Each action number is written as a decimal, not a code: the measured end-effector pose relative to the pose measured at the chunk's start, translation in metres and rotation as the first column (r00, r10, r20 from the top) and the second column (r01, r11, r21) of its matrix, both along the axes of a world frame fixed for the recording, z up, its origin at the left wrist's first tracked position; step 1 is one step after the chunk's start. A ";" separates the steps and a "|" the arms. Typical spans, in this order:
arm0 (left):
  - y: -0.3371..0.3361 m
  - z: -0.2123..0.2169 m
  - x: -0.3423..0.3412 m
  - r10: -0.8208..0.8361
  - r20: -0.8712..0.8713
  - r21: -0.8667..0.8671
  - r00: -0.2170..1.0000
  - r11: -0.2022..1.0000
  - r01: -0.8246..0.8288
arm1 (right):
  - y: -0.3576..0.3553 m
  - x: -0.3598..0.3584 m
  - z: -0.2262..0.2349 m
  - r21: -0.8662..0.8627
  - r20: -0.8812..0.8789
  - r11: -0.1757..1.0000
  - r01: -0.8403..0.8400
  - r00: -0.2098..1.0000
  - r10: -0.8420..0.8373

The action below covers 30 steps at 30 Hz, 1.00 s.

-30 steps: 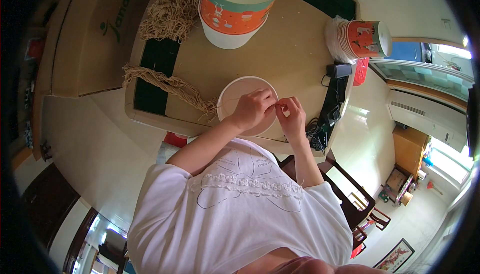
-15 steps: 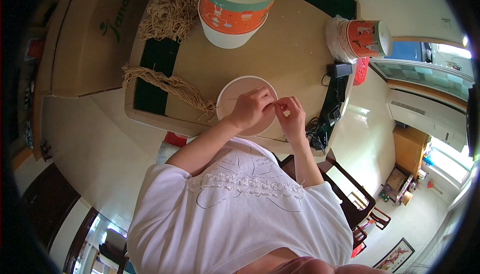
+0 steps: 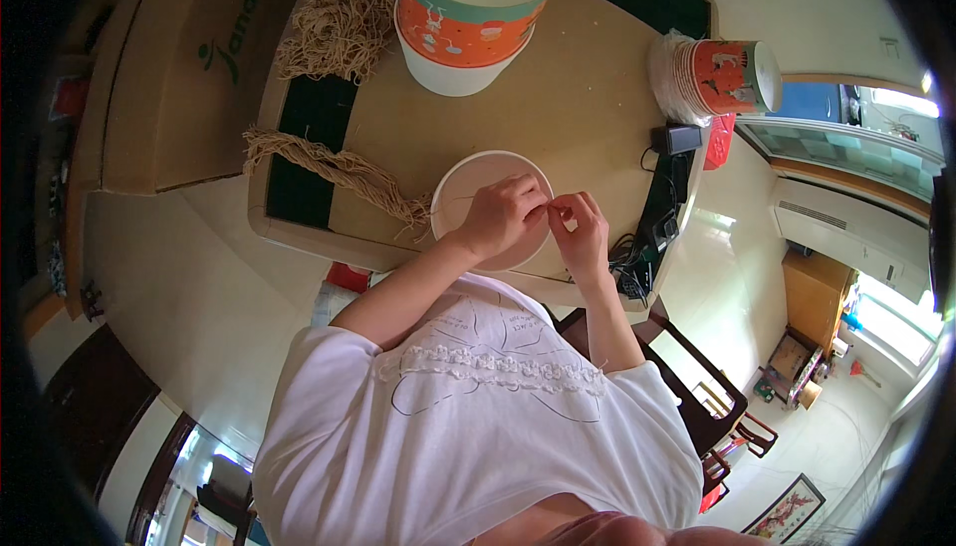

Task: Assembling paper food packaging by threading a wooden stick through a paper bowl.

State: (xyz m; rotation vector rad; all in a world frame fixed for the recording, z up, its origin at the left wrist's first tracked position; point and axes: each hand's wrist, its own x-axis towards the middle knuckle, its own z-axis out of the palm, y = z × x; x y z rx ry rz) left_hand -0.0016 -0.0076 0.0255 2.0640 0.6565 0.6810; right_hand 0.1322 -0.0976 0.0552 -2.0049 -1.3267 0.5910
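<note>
My left hand (image 3: 505, 212) and my right hand (image 3: 581, 231) meet fingertip to fingertip over the right rim of a white round tub (image 3: 456, 186). Both are closed in a pinch. What lies between the fingertips is too small to make out. A thin strand shows faintly against the inside of the tub, between my left hand and a twisted bundle of beige paper cord (image 3: 344, 173). This bundle lies to the left, its loose end close to the tub's rim.
Farther back stand large stacked orange-and-green paper tubs (image 3: 463, 28), upside down, beside a tangled heap of beige cord (image 3: 344, 23). Smaller orange paper cups (image 3: 722, 78) lie on their side at the right. A black power adapter (image 3: 677, 139) with cables sits along the right edge. A cardboard box (image 3: 189, 78) stands left.
My hands stay almost in place, fingertips together. The faint strand against the tub's inside has shifted slightly. Other objects have not moved.
</note>
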 end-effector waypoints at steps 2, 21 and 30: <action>0.000 0.000 0.000 0.003 0.008 0.015 1.000 1.000 -0.003 | 0.000 0.000 0.001 0.000 -0.002 1.000 0.001 1.000 -0.001; -0.003 -0.015 0.004 0.128 0.043 -0.463 0.991 0.881 -0.093 | -0.002 -0.001 -0.006 0.060 -0.102 0.997 0.039 0.994 -0.032; -0.004 -0.004 0.002 0.091 0.000 -0.262 0.996 0.961 -0.088 | -0.001 0.001 -0.004 0.052 -0.051 0.999 -0.010 0.999 0.012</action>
